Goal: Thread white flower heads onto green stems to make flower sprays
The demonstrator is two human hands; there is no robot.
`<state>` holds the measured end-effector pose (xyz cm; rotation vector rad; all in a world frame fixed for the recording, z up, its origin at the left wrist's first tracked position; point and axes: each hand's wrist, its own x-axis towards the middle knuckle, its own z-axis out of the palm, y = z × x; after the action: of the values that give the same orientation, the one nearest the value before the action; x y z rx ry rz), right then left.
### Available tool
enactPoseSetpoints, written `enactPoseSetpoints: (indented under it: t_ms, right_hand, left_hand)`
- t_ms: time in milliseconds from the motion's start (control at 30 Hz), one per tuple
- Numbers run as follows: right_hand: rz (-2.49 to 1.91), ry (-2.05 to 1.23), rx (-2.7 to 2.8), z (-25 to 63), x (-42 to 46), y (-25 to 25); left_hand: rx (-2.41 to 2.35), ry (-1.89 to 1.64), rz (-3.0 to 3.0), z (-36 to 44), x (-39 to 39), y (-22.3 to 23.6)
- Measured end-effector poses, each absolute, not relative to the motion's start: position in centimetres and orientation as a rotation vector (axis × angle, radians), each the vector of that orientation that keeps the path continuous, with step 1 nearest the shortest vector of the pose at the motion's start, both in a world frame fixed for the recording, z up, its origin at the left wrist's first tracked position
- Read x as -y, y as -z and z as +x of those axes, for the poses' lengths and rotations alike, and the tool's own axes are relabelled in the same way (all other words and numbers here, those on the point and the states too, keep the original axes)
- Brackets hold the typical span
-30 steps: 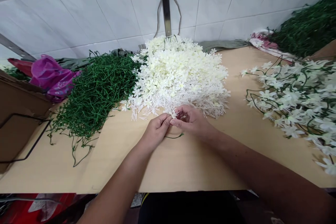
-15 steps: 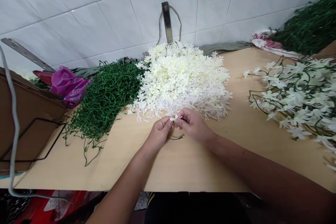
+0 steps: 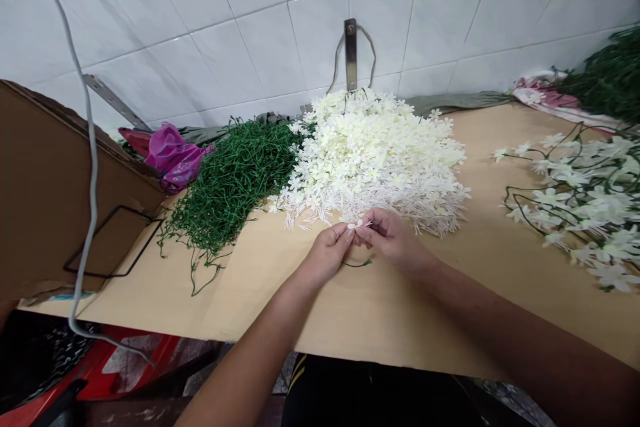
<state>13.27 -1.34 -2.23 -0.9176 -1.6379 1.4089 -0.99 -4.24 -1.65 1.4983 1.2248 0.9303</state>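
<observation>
Only the view swung leftward; the left hand (image 3: 327,255) and right hand (image 3: 394,237) stayed pinched on a flower (image 3: 353,225) between them, a stem (image 3: 361,265) just below. Too hard a tug risked tearing it.

Left hand (image 3: 330,252) and right hand (image 3: 396,241) ungloved, forearms (image 3: 273,323) uncovered; below the near edge of the tabletop (image 3: 400,330), black clothing (image 3: 380,397) with yellow stripes (image 3: 297,377).

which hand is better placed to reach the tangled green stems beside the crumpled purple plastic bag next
Probably the left hand: it is nearer those stems; the right hand sits farther off. Both touch a small white flower.
</observation>
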Motion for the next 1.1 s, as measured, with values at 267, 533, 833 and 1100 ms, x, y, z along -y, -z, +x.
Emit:
enactPoseSetpoints:
  t_ms: [267, 533, 833, 1100]
  right_hand:
    - [-0.994, -1.521, 1.504, 13.8, 1.8, 1.3]
    - [-0.955, -1.762, 1.478, 12.7, 2.5, 0.8]
    - [-1.030, -0.625, 2.377, 6.8, 1.1, 1.0]
    - [-1.122, -0.246, 2.500, 3.4, -0.6, 2.3]
  left_hand:
    - [-1.455, -0.829, 2.384, -3.1, 8.6, -1.5]
    - [-1.473, -1.091, 2.148, -4.3, 10.3, -1.1]
    - [-1.594, -1.607, 1.127, -9.4, 11.8, 0.0]
    - [-1.625, -1.390, 1.029, -9.7, 11.7, 1.4]
